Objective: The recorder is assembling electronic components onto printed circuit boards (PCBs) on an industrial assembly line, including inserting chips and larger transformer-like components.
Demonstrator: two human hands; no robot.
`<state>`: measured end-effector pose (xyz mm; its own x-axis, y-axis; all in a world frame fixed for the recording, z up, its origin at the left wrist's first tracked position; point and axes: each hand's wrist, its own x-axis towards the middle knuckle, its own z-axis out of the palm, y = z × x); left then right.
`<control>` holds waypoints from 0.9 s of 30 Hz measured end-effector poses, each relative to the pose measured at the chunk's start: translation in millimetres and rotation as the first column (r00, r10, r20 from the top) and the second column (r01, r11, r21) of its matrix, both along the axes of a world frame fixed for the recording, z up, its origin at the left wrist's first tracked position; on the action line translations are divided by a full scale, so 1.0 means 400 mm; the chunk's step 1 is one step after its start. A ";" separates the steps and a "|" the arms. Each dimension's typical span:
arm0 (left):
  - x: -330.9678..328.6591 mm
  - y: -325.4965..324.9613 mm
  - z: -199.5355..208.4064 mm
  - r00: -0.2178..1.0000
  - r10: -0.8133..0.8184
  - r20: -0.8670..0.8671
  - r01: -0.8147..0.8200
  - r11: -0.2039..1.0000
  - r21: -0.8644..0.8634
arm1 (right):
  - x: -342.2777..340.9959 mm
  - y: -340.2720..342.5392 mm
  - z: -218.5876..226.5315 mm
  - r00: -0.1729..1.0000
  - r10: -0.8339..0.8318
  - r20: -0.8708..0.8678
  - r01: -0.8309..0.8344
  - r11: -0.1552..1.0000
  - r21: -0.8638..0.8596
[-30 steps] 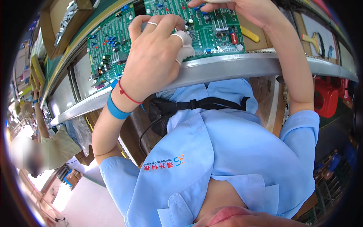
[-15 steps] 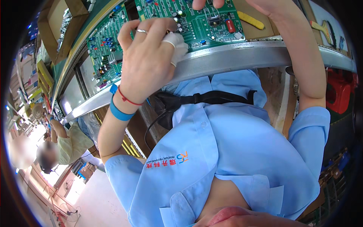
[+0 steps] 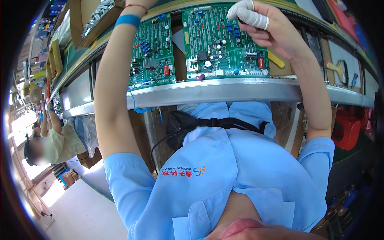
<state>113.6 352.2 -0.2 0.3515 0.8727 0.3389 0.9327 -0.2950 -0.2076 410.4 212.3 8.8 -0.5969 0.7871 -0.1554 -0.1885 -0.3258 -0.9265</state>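
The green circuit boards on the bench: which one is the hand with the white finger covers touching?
The larger green circuit board, the right-hand one. The right hand rests on its top edge; the smaller green circuit board lies untouched.

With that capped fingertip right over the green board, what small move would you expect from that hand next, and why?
Probably a short press downward. The right hand is curled over the nearer green circuit board, its white-capped fingertip pinching something small and dark just above the parts. The left hand is out of view past the top edge, near the second board, so the right works alone.
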 end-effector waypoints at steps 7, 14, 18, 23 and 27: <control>0.024 0.069 -0.078 0.980 0.185 -0.073 -0.184 0.983 0.021 | -0.010 -0.011 -0.015 0.996 0.091 -0.009 -0.090 0.993 0.074; 0.002 -0.079 0.079 0.918 -0.041 0.394 0.076 0.994 -0.074 | 0.006 -0.005 -0.026 0.988 0.065 0.140 -0.085 0.986 0.143; -0.069 -0.302 0.195 0.779 -0.116 0.617 0.257 0.956 -0.144 | -0.001 -0.008 -0.017 0.958 -0.023 0.287 -0.039 0.978 0.207; -0.248 -0.480 0.094 0.618 0.217 0.756 0.143 0.914 -0.379 | -0.002 0.000 -0.043 0.947 -0.012 0.320 -0.068 0.969 0.238; -0.279 -0.591 0.072 0.586 0.261 0.767 0.132 0.903 -0.408 | -0.033 0.007 -0.040 0.941 -0.016 0.337 -0.061 0.974 0.217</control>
